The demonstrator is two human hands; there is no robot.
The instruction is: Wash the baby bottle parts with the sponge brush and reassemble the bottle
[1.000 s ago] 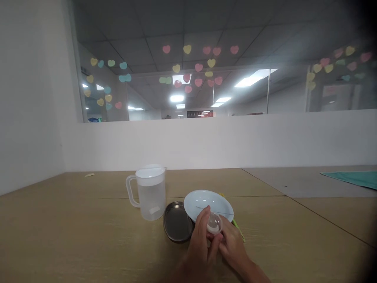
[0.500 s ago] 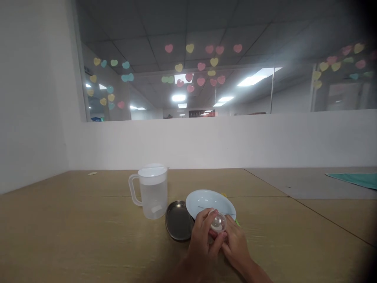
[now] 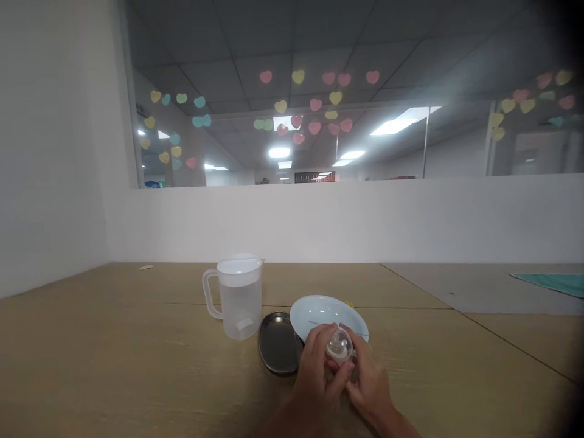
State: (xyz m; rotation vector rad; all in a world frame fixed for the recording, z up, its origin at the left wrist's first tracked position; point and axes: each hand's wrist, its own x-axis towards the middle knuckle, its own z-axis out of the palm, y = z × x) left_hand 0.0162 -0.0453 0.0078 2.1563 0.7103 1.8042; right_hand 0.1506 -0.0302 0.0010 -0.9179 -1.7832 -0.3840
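In front of me, both hands are wrapped around a small clear round plastic piece (image 3: 339,345) with a domed top and something whitish inside; its exact kind I cannot make out. My left hand (image 3: 316,365) grips it from the left, with thumb and fingers curled about its side. From the right, my right hand (image 3: 370,376) closes on it, fingertips at its upper rim. The lower part of the piece is hidden by my hands. Just behind them is a pale blue oval bowl (image 3: 319,308) with a thin stick or rod lying in it.
A dark metal oval tray (image 3: 280,344) lies left of the bowl, touching or nearly touching it. Further left stands a translucent plastic pitcher (image 3: 240,301) with a handle. A teal cloth or mat (image 3: 554,283) lies far right. Behind the wooden table (image 3: 114,365) rises a white wall.
My right hand's fingers have come up around the right side and upper rim of the clear piece. The view has shifted slightly; the bowl, tray and pitcher stay in place.
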